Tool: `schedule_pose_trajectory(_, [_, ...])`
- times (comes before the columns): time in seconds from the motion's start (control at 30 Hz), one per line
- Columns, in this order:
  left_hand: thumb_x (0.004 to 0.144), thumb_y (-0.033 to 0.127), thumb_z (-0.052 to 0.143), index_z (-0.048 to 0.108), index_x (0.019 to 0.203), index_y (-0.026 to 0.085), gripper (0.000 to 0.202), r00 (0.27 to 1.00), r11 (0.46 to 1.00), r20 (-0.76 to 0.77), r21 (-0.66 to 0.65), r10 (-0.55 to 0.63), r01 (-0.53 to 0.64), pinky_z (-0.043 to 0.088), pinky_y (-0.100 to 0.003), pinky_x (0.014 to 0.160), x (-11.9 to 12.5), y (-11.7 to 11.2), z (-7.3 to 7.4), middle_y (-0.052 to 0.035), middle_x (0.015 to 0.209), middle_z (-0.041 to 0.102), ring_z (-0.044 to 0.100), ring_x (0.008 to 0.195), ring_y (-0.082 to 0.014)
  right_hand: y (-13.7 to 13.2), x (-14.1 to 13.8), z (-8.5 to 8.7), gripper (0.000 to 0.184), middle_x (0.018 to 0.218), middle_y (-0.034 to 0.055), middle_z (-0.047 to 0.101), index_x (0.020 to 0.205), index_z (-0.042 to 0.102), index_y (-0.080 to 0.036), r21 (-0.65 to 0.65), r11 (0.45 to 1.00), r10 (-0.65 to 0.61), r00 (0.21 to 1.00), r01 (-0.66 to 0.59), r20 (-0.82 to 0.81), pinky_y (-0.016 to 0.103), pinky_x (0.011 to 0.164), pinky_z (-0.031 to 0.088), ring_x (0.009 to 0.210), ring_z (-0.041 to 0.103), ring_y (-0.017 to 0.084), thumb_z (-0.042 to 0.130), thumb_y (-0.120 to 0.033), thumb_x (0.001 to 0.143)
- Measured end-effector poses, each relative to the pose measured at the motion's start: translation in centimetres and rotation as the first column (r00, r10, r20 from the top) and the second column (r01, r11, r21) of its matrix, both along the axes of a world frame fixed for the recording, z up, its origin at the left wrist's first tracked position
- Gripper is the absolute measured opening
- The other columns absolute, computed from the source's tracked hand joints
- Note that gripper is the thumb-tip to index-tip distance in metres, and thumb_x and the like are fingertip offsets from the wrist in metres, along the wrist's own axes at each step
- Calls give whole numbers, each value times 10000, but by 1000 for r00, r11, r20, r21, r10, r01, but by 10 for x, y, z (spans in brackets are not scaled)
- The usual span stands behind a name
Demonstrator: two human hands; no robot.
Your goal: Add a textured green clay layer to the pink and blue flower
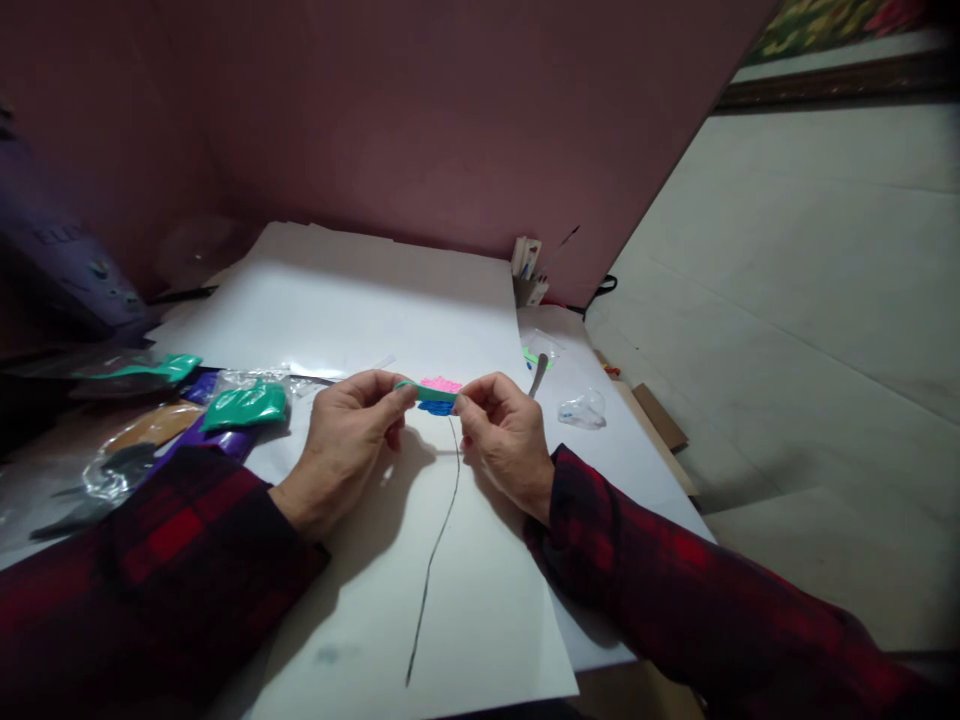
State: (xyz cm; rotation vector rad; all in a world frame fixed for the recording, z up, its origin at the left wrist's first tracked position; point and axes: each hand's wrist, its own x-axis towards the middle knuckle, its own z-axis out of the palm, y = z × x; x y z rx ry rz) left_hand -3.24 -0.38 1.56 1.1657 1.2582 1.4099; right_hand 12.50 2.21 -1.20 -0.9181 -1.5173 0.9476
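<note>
My left hand point(346, 432) and my right hand point(504, 432) meet over a white sheet point(390, 300), both with fingers pinched. Between them they hold a small layered paper piece point(437, 394), pink on top, green in the middle and blue underneath. A thin dark wire point(433, 560) hangs from the piece and trails down across the paper toward me. Both sleeves are red and black plaid.
Plastic bags with green material point(246, 404) and other packets lie at the left. A clear small bag point(582, 410), a grey tool point(538, 374) and a packet with green bits point(534, 355) lie to the right. A pink wall stands behind; pale floor is at the right.
</note>
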Motion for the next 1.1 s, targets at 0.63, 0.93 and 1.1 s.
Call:
schedule_pose_trajectory(0.63, [725, 247, 696, 715, 779, 146, 116, 983, 988, -105, -46, -153, 149, 378, -208, 453, 4, -3, 6, 16, 537, 599, 483, 453, -90, -2, 0, 0, 34, 694, -31, 579, 888, 582, -206, -13, 981, 192, 981, -192, -42, 228, 480, 463, 525, 541, 83, 575, -238, 878])
schedule_pose_trajectory(0.93, [712, 315, 714, 654, 740, 158, 170, 987, 986, 18, -55, -157, 157, 388, -214, 452, 3, -3, 2, 16, 551, 579, 492, 459, -98, -4, 0, 2, 155, 786, -1, 618, 909, 612, -204, 39, 983, 176, 983, -178, 43, 250, 562, 489, 657, 564, 112, 684, -291, 803])
schedule_pose_trajectory(1.1, [729, 338, 703, 642, 719, 155, 192, 984, 982, -17, -69, -178, 177, 377, -211, 438, 1, -2, 1, 21, 524, 558, 475, 443, -96, -2, 2, 1, 79, 732, -10, 601, 873, 614, -200, 30, 985, 166, 983, -169, 82, 252, 541, 467, 584, 531, 100, 612, -278, 858])
